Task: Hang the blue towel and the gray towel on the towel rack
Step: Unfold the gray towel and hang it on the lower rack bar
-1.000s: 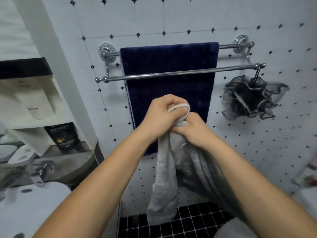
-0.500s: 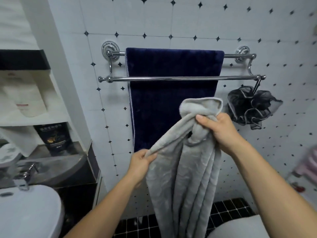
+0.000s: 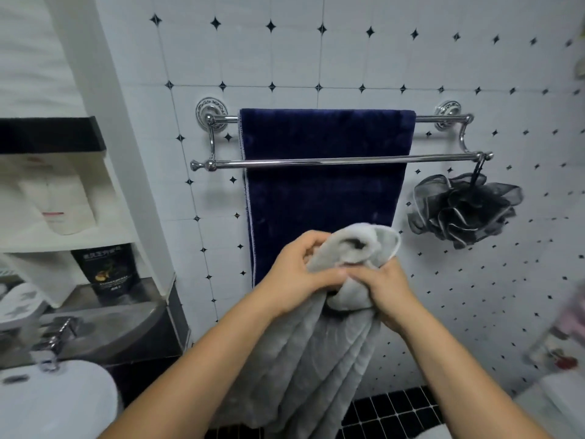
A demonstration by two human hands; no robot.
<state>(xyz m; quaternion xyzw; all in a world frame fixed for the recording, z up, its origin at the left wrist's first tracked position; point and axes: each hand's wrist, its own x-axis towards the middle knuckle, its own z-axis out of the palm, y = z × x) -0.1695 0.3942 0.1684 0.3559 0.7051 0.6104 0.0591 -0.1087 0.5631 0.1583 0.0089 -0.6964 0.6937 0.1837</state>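
I hold the soft gray towel (image 3: 304,353) bunched in both fists, left hand (image 3: 300,274) and right hand (image 3: 384,288) touching, below the chrome towel rack (image 3: 332,160). The plush blue towel (image 3: 323,191) drapes, seemingly, its back bar.

- White tiled wall (image 3: 348,58) dotted with small black star shapes where the tile corners meet.
- Floor of small glossy black square tiles (image 3: 392,410) with pale grout, low in view.
- White porcelain sink (image 3: 47,403) at lower left, chrome tap (image 3: 55,337) just behind it.
- White shelf unit (image 3: 63,185) at left, holding a black labelled bottle (image 3: 106,269).
- Dark grey mesh bath sponge (image 3: 465,210) hanging at right.
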